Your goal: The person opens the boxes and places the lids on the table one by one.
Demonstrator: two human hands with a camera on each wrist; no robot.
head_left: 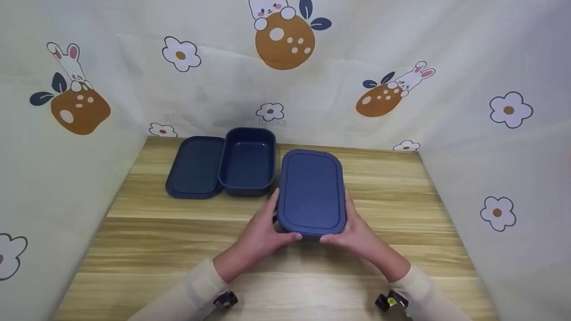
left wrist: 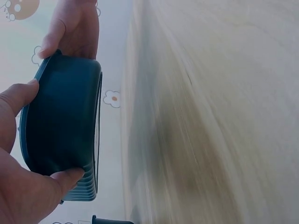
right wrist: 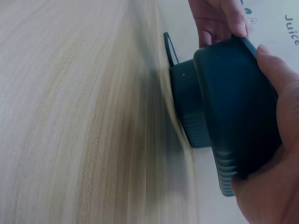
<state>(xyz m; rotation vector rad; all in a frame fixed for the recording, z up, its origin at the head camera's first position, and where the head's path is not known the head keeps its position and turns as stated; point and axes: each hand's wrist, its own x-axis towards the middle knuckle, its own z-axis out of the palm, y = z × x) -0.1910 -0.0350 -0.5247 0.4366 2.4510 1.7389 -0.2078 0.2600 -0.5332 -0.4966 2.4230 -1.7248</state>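
Note:
Both hands hold a dark blue rectangular food container with its lid on (head_left: 312, 191), raised off the table as the wrist views show. My left hand (head_left: 263, 227) grips its left side, the thumb at the near edge. On the opposite side my right hand (head_left: 359, 227) grips it the same way, thumb also at the near edge. Ribbed corners show on the container's body (left wrist: 65, 116) in the left wrist view. To the left stands a second dark blue container (head_left: 247, 165), uncovered, with nothing inside. A loose matching lid (head_left: 196, 167) lies against its left side.
The wood-grain table (head_left: 178, 249) carries all these things. Pale cloth walls (head_left: 214, 89) printed with rabbits, oranges and flowers enclose its back and both sides. The uncovered container and loose lid sit near the back wall. A dark device (head_left: 226, 299) is strapped at the left wrist.

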